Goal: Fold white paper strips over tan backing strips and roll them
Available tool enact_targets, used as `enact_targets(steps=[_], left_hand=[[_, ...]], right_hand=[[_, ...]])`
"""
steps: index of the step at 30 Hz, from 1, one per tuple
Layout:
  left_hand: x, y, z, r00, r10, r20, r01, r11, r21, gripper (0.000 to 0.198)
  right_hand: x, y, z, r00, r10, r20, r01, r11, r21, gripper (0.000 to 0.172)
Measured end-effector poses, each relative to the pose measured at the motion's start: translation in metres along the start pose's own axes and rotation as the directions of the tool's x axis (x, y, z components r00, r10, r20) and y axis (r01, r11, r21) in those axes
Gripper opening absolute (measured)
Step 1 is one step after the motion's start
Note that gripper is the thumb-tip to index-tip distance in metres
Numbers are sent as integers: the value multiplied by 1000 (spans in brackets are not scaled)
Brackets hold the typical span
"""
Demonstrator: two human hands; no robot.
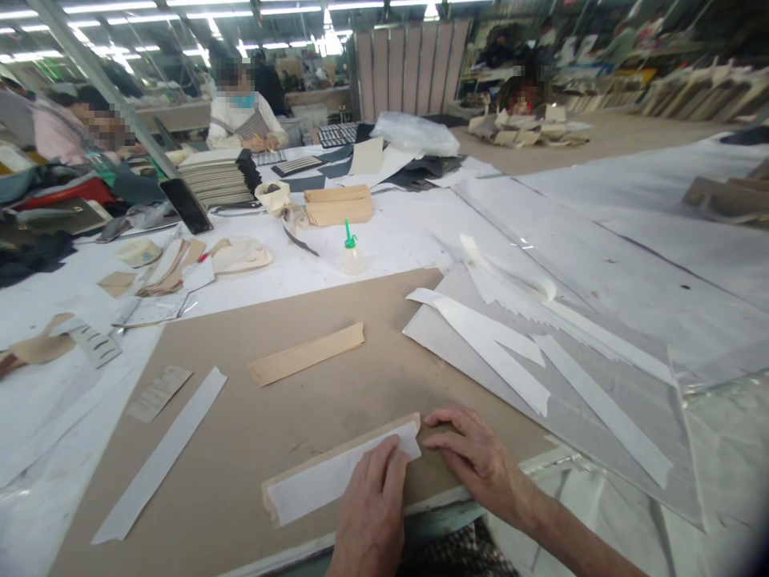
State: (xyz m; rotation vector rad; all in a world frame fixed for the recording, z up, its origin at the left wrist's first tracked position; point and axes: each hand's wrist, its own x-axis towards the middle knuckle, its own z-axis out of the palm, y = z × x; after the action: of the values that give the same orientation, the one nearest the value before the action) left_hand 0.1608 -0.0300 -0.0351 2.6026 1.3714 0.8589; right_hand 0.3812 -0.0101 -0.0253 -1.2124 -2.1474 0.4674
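Observation:
A white strip lies on top of a slightly larger tan strip at the board's front edge. My left hand rests on the white strip near its right end, fingers laid flat and pointing away from me. Just beyond that end, my right hand touches the brown board, its fingers slightly apart and holding nothing visible. Farther up the board sits a folded tan piece. To the left are a loose white strip and a small marked card.
White strips lie spread on a grey sheet at the right. Behind the board stands a bottle with a green nozzle. A phone hangs on a slanted pole. Co-workers sit across the table.

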Motion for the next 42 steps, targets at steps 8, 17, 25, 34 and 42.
enact_targets(steps=[8, 17, 25, 34, 42], left_hand=[[4, -8, 10, 994, -4, 111, 15, 995, -103, 27], [6, -9, 8, 990, -21, 140, 40, 990, -137, 26], [18, -16, -4, 966, 4, 258, 28, 992, -121, 34], [33, -15, -5, 917, 24, 399, 0, 998, -58, 40], [33, -14, -6, 906, 14, 422, 12, 998, -57, 37]], right_hand=[[-4, -6, 3, 999, -26, 46, 29, 997, -66, 43], [-1, -10, 2, 991, -60, 123, 81, 982, -173, 42], [-2, -13, 2, 992, -25, 125, 54, 970, -236, 42], [-7, -17, 6, 993, -32, 114, 66, 949, -309, 48], [-13, -18, 15, 998, -16, 62, 35, 947, -319, 30]])
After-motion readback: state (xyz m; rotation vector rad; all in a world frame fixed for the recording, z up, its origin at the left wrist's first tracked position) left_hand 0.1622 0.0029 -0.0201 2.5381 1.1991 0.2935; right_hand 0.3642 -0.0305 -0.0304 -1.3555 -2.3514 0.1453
